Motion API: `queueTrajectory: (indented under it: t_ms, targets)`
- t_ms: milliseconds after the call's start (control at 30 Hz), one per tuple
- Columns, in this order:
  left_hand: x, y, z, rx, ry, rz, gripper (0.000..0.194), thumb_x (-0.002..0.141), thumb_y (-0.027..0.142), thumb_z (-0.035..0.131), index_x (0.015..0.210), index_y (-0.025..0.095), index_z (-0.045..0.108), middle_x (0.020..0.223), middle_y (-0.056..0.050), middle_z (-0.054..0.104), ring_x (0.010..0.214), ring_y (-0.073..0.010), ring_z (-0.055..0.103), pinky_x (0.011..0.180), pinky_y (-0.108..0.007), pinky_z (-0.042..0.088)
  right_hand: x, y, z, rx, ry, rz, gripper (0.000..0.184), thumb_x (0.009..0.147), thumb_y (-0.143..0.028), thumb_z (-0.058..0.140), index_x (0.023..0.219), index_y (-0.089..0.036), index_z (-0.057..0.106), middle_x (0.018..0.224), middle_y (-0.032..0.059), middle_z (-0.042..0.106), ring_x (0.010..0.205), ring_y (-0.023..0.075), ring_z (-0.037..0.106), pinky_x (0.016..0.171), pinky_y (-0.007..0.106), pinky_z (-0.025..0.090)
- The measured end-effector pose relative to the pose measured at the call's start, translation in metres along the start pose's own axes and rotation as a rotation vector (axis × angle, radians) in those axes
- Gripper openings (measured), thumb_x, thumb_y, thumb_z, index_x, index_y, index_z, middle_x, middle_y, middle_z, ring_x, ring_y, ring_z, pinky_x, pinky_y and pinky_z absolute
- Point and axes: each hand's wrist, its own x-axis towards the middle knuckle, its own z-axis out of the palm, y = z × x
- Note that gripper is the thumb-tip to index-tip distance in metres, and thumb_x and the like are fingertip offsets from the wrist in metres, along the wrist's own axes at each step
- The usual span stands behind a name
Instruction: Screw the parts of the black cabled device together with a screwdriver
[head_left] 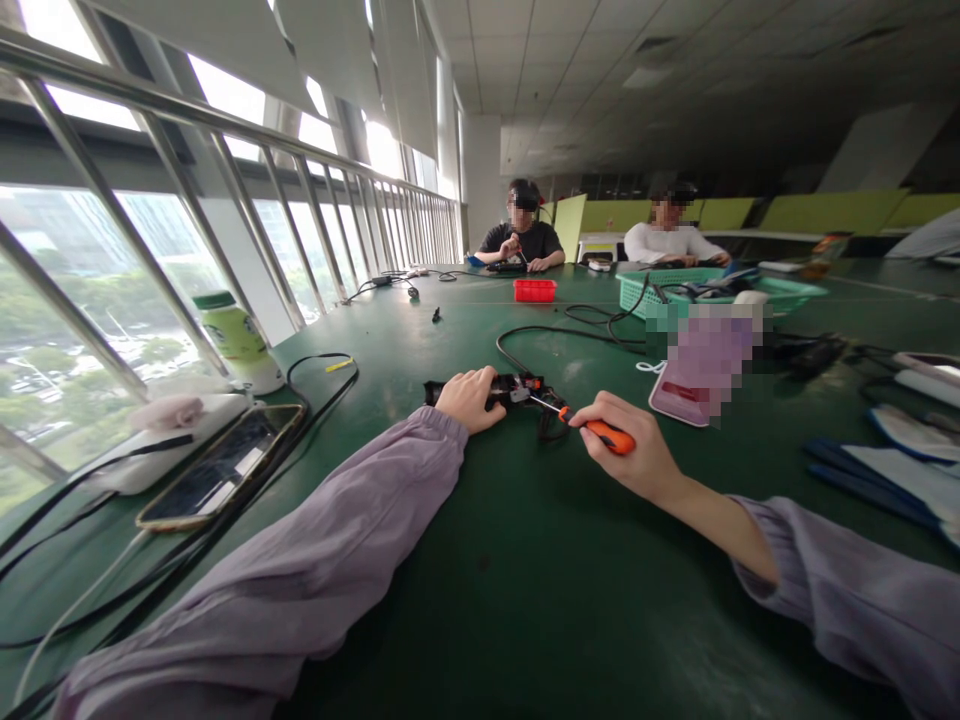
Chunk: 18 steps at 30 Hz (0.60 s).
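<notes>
My left hand (472, 398) lies over a black elongated corded device (516, 388), its fingers wrapped round the body and pressing it to the green table. Orange-red and grey parts show at the device's right end; its exact kind cannot be made out. My right hand (637, 455) grips a screwdriver (611, 437) by its orange and black handle. The metal shaft points left, and its tip reaches the grey part of the device. Whether the tip sits in a screw is too small to see. A black cable (525, 330) curves away behind the device.
On the left are a phone (225, 470), a white case (161, 450), a green-capped bottle (238, 342) and cables. A pink phone (697, 370) leans by a green basket (795, 292). Gloves (892, 470) lie right. A red tray (535, 290) and two people are farther back.
</notes>
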Motion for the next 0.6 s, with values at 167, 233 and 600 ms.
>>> queueTrajectory:
  t_ms: [167,233,600]
  targets:
    - [0.0000,-0.0010,0.0008,-0.002,-0.005,-0.003,0.034,0.076,0.035,0.048,0.104,0.015,0.050,0.093,-0.009,0.064,0.093,-0.0241,0.061,0.082,-0.034,0.045,-0.0016,0.0003,0.0001,-0.008,0.028,0.000,0.011,0.078,-0.012,0.050,0.080,-0.020,0.058,0.072,0.0009,0.053,0.064,0.0133,0.053,0.060,0.028,0.043]
    - [0.0000,-0.0012,0.0012,-0.002,-0.006,-0.002,0.035,0.076,0.035,0.047,0.105,0.015,0.050,0.093,-0.009,0.064,0.093,-0.0241,0.061,0.083,-0.034,0.045,-0.0015,0.0005,0.0003,-0.004,0.019,0.002,0.011,0.079,-0.012,0.050,0.080,-0.020,0.058,0.072,0.0010,0.053,0.064,0.0130,0.053,0.061,0.028,0.042]
    - [-0.0007,-0.0029,0.0026,-0.036,0.005,-0.001,0.034,0.076,0.034,0.048,0.106,0.016,0.052,0.095,-0.008,0.063,0.096,-0.0239,0.057,0.085,-0.036,0.044,-0.0008,0.0016,0.0009,0.019,-0.014,0.139,0.014,0.082,-0.023,0.048,0.083,-0.021,0.061,0.080,0.0019,0.065,0.071,0.0160,0.058,0.069,0.032,0.043]
